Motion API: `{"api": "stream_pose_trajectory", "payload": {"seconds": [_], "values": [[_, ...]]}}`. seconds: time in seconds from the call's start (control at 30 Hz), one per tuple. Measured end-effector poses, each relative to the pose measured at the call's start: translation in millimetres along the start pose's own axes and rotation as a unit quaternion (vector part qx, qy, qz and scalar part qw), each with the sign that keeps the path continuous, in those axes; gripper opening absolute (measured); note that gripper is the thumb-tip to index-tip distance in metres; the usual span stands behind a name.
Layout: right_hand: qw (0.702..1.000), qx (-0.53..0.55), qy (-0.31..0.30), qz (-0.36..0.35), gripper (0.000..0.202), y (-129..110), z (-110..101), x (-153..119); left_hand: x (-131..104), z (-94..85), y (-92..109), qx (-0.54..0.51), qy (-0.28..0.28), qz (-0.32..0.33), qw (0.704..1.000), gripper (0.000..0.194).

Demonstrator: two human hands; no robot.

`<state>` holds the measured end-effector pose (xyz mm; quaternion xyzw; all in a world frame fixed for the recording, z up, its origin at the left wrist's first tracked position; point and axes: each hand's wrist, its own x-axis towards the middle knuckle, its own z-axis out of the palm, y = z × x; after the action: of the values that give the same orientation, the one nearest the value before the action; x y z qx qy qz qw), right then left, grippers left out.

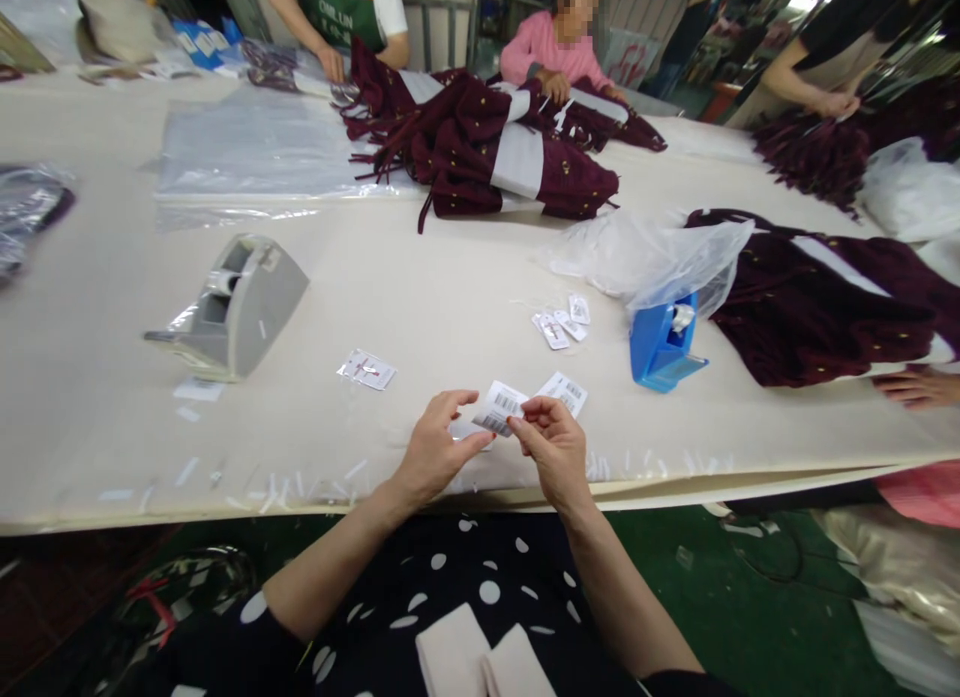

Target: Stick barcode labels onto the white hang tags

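My right hand (553,445) pinches a white barcode label (498,405) between thumb and fingers, above the table near its front edge. To its left, my left hand (439,442) is open, thumb and fingers apart around the label's left side. Whether the left thumb touches the label I cannot tell. Behind my right hand lies a second barcode label (564,391), partly covered by the fingers. Another white piece shows low between my hands, mostly hidden. A small stack of printed tags (367,369) lies to the left. Several hang tags with strings (555,329) lie farther back.
A grey tape dispenser (259,312) stands left, a blue tape dispenser (654,347) right. Dark maroon garments (570,182) with white bands lie at the back and right. Clear plastic bags (255,147) lie back left. Tape scraps line the front edge. Other people work around the table.
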<state>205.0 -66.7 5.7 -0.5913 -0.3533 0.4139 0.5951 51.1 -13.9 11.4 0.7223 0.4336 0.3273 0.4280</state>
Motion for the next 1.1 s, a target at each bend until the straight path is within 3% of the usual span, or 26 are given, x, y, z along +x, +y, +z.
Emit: {"api": "stream_pose_trajectory", "payload": {"seconds": [0.07,0.13,0.2,0.3,0.4,0.53,0.67,1.1], "values": [[0.997,-0.062,-0.005,-0.044,0.019,-7.3,-0.7,-7.9,3.5,6.7,9.7,-0.148,-0.064,-0.108,0.981,0.021],[0.974,-0.177,0.024,-0.139,0.018,-14.0,-3.4,-13.1,3.5,9.9,16.5,-0.245,-0.089,-0.166,0.951,0.015],[0.928,-0.285,0.048,-0.234,0.023,-20.2,-6.1,-16.3,1.0,9.1,22.6,-0.286,-0.092,-0.177,0.937,0.014],[0.893,-0.346,-0.007,-0.287,0.030,-27.2,-7.2,-18.9,-3.3,3.9,30.8,-0.305,-0.117,-0.160,0.932,0.011],[0.912,-0.310,-0.064,-0.260,0.025,-29.9,-4.5,-21.1,-5.1,0.2,35.4,-0.318,-0.127,-0.156,0.926,0.007],[0.952,-0.242,-0.090,-0.166,0.017,-30.3,0.4,-25.2,-5.6,1.3,35.7,-0.309,-0.113,-0.170,0.929,0.007],[0.978,-0.178,-0.074,-0.085,0.016,-29.1,3.5,-28.0,-6.4,5.0,35.8,-0.272,-0.102,-0.166,0.942,0.007],[0.994,-0.094,-0.037,-0.030,0.013,-26.0,7.8,-28.1,-8.8,13.9,25.2,-0.179,-0.083,-0.122,0.973,0.015]]}}
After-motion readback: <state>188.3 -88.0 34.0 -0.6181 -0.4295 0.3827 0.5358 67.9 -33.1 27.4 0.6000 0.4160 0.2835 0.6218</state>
